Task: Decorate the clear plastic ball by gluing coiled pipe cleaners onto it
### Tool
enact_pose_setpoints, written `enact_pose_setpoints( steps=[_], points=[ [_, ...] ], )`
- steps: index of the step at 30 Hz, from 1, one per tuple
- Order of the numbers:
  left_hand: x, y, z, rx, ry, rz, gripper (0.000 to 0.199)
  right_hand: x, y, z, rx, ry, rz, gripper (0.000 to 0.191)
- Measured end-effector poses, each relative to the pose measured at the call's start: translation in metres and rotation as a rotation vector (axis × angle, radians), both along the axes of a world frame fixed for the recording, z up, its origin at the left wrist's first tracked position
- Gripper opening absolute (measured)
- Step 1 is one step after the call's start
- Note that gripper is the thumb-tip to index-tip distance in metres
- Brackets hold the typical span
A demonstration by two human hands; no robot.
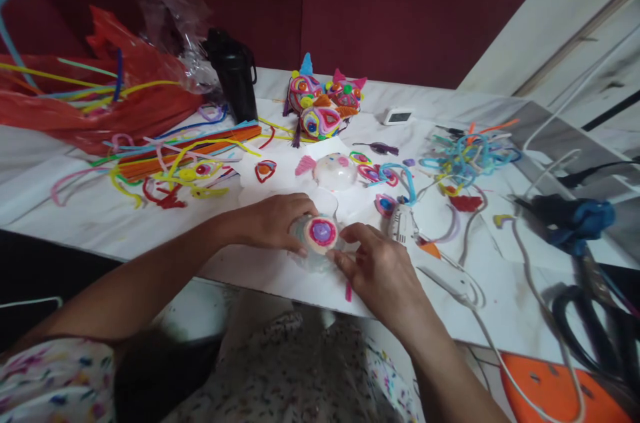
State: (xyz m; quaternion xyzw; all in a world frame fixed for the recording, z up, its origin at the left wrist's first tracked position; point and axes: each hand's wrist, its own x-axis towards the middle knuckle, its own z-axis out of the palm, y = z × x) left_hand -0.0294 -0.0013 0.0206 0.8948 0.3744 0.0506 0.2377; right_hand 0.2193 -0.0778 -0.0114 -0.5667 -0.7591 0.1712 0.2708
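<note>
My left hand (283, 223) is wrapped around the left side of a clear, rounded plastic piece (320, 263) near the table's front edge. On top of that piece lies a round pipe cleaner coil (323, 231), purple in the middle, then pink, with a pale outer ring. The bent thumb and forefinger of my right hand (373, 260) pinch at the coil's right edge. Just beyond my hands sits another clear, rounded piece (336, 173) with a pink ear-like shape (305, 165) at its left. A short pink strip (349, 292) lies below my right hand.
Finished colourful pipe cleaner figures (323, 103) stand at the back beside a black bottle (235, 73). Loose pipe cleaners (190, 156) and a red bag (140, 96) fill the left. To the right are a corded white device (403, 224), tangled scraps (473, 153) and black-handled scissors (585, 323).
</note>
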Motion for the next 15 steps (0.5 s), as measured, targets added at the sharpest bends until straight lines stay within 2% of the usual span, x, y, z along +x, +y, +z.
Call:
enact_pose_setpoints(
  steps=[4,10,15],
  points=[
    [0.008,-0.009,0.004,0.04,-0.1,-0.024,0.055,-0.002,-0.005,-0.003,0.026,0.004,-0.001,0.015],
    [0.022,-0.034,-0.006,0.231,-0.074,0.068,0.022,0.003,-0.002,0.001,0.021,-0.036,0.057,0.009],
    [0.023,-0.039,-0.008,0.293,0.008,0.053,0.015,0.013,0.004,0.006,-0.021,-0.106,0.161,0.01]
  ],
)
